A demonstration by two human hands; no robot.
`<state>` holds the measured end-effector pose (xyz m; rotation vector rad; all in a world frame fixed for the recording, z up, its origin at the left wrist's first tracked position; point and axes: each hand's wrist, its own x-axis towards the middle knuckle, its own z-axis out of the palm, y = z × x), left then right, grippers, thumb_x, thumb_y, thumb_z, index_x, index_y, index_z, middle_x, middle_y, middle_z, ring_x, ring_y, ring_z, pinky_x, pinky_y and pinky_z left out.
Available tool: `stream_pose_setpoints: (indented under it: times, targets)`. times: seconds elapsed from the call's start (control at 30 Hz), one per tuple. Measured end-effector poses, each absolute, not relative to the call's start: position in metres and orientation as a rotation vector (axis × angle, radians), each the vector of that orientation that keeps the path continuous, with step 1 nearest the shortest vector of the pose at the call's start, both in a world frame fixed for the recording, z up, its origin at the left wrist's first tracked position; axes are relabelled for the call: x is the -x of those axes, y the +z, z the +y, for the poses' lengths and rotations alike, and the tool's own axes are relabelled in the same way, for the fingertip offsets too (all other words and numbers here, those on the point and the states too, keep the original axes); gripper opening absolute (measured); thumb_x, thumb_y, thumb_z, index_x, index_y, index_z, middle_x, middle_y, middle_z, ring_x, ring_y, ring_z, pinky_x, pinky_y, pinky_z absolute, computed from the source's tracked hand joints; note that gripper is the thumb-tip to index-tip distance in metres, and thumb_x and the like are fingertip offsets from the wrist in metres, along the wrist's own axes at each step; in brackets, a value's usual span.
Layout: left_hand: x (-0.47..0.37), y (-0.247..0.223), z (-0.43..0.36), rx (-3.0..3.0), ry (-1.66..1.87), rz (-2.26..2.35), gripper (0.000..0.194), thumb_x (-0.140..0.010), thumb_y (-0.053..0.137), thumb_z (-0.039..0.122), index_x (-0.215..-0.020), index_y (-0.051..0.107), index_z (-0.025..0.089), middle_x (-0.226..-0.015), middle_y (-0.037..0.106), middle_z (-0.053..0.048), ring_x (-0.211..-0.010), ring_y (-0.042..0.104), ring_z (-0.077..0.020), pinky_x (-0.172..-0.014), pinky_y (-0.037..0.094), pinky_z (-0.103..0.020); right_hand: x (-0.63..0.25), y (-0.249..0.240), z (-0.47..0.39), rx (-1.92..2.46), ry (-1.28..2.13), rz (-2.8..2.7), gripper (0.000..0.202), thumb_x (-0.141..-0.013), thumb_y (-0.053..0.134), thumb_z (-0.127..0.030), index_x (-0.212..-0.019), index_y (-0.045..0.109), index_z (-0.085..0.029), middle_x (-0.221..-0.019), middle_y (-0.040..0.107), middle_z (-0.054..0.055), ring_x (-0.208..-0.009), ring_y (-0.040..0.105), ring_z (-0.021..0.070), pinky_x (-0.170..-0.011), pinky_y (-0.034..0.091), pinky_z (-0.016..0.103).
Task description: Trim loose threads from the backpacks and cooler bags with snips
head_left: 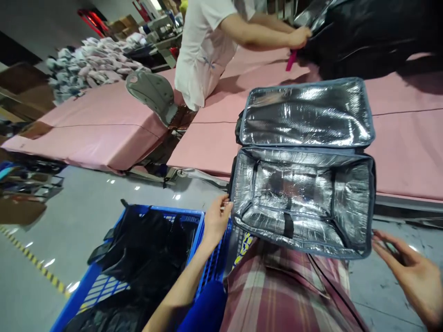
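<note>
An open insulated cooler bag (301, 198) with silver foil lining and a grey-blue rim rests on my lap, its lid (306, 113) flipped back onto the pink table. My left hand (216, 219) grips the bag's left rim with thumb and fingers. My right hand (411, 272) hovers with fingers spread just off the bag's lower right corner, holding nothing. A black strap (288, 223) lies inside the bag.
A blue plastic crate (86, 286) holding black fabric stands at my lower left. Pink-covered tables (104, 124) stretch ahead. A person in a white shirt (204, 46) handles a large black bag (374, 32) at the far table. Piled goods (90, 60) lie far left.
</note>
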<state>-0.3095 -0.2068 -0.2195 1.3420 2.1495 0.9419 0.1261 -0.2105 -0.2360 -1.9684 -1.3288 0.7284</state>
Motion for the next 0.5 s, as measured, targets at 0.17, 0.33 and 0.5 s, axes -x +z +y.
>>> stream_pose_setpoints:
  times: [0.17,0.33,0.5]
  targets:
    - [0.254,-0.191,-0.163,-2.085,0.882,2.033,0.022,-0.086,0.048,0.03,-0.097,0.062,0.017,-0.094,0.064,-0.008,-0.091,0.057,-0.0203,-0.082,0.044,-0.033,-0.117,-0.187,-0.149,1.688,0.436,-1.476,0.03,-0.071,0.061,-0.046,-0.092,0.066,-0.025,-0.098,0.068,0.005,-0.087,0.064,0.0217,-0.081,0.049,0.033]
    - [0.158,-0.226,-0.17,-2.098,-0.058,1.633,0.042,-0.075,0.064,0.044,-0.102,0.059,0.011,-0.102,0.061,-0.016,-0.091,0.06,-0.0278,-0.075,0.047,-0.035,-0.077,-0.171,-0.123,1.438,0.359,-1.866,0.022,-0.078,0.056,-0.033,-0.095,0.065,-0.02,-0.093,0.068,0.004,-0.083,0.063,0.0181,-0.074,0.048,0.03]
    - [0.16,-0.248,-0.172,-1.817,-0.268,1.456,0.044,-0.064,0.071,0.032,-0.1,0.059,0.01,-0.098,0.064,-0.016,-0.088,0.061,-0.0281,-0.073,0.047,-0.034,-0.066,-0.192,-0.137,1.47,0.488,-1.873,0.022,-0.079,0.055,-0.03,-0.096,0.066,-0.022,-0.095,0.069,0.002,-0.085,0.065,0.019,-0.076,0.049,0.03]
